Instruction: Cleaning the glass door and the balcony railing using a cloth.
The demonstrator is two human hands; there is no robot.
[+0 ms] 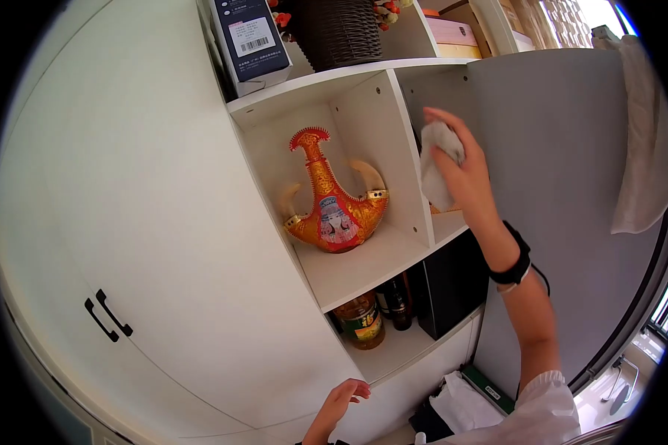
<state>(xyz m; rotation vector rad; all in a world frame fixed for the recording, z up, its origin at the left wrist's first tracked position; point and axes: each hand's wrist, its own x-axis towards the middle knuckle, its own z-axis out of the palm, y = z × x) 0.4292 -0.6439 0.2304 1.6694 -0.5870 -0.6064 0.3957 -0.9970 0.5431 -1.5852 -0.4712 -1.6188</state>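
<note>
My right hand [467, 172] grips a crumpled white cloth [437, 167] in front of the right-hand shelf compartment. The cloth is close to the front edge of the upright divider [409, 156]; whether they touch I cannot tell. A red and gold ornamental vessel [323, 189] with two pale horn-shaped pieces and a picture panel stands in the compartment to the left. Low in view, my left hand [342, 397] holds nothing, its fingers loosely bent near the bottom edge of the white shelf unit [406, 378]. Something patterned behind the cloth is mostly hidden.
Above stand a dark box [250, 41] bearing writing and a brown woven basket [339, 33] with flowers. Below are an oil bottle [364, 322], dark bottles [398, 303] and a black box [453, 283]. A grey panel [556, 167] borders the right; a white cabinet door [145, 194] the left.
</note>
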